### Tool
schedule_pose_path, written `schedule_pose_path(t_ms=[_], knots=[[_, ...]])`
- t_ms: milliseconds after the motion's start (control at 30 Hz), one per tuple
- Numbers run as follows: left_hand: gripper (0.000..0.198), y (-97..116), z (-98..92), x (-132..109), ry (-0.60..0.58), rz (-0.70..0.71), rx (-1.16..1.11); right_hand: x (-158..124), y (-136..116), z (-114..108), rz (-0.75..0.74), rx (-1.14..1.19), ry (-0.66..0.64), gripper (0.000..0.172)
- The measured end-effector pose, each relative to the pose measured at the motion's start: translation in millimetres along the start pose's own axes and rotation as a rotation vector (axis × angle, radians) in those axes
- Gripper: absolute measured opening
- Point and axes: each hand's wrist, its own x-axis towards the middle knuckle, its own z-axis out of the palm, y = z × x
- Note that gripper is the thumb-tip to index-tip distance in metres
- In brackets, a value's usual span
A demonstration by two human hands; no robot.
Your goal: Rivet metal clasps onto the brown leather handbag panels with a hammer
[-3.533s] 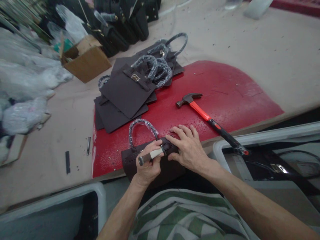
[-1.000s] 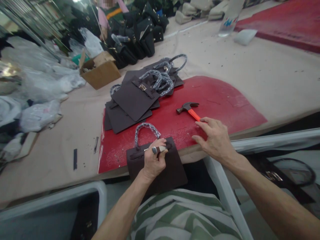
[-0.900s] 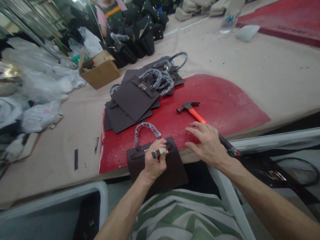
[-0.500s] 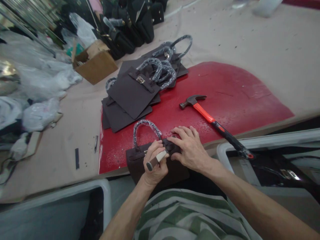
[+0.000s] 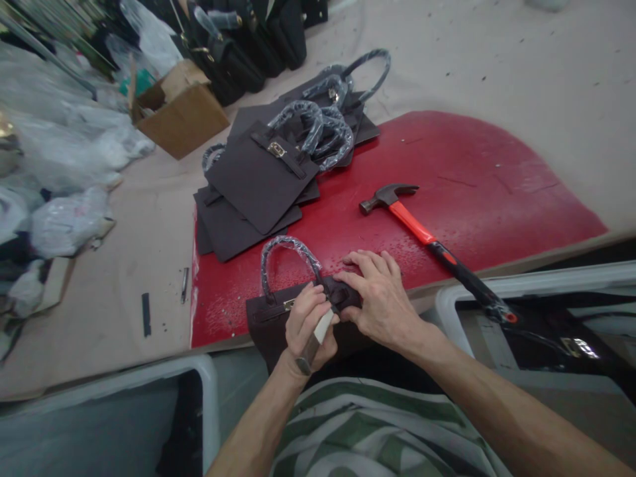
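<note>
At the table's near edge lies a dark brown handbag panel [image 5: 263, 321] with a plastic-wrapped handle [image 5: 289, 240] standing up from it. My left hand [image 5: 309, 328] is closed around a slim tool [image 5: 318, 338] with a white and brown handle. That tool's far end is hidden at the panel, so its kind is unclear. To the right, my right hand [image 5: 380, 291] grips the panel's end between thumb and fingers. Beyond it rests a claw hammer [image 5: 422, 235] with an orange and black handle, touched by neither hand.
A pile of similar bag panels [image 5: 258, 179] lies on the red mat [image 5: 472, 172]. Further back are a cardboard box [image 5: 186, 122], black bags [image 5: 241, 73] and plastic wrapping [image 5: 74, 159]. White-rimmed bins [image 5: 211, 397] flank my body below the table.
My left hand has tilted the tool, its brown butt end swinging down toward my wrist. My right hand keeps its hold on the panel. The whole view has shifted slightly.
</note>
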Motion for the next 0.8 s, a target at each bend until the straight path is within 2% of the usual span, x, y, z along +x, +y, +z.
schedule_pose_path(t_ms=[200, 467, 633, 800], knots=[[0.013, -0.5, -1.9, 6.9, -0.031, -0.041, -0.015, 0.4, 0.1, 0.1, 0.006, 0.002, -0.01, 0.054], [0.018, -7.1, -4.9, 13.0, -0.129, -0.082, -0.084, 0.5, 1.6, 0.2, -0.01, 0.009, -0.005, 0.054], [0.019, -6.3, -4.4, 18.6, -0.142, -0.103, -0.086, -0.5, 2.0, 0.5, -0.02, 0.018, 0.008, 0.053], [0.013, -4.2, -3.0, 24.0, -0.165, -0.126, -0.128, -0.7, 9.9, -3.2, -0.1, 0.077, 0.001, 0.05]])
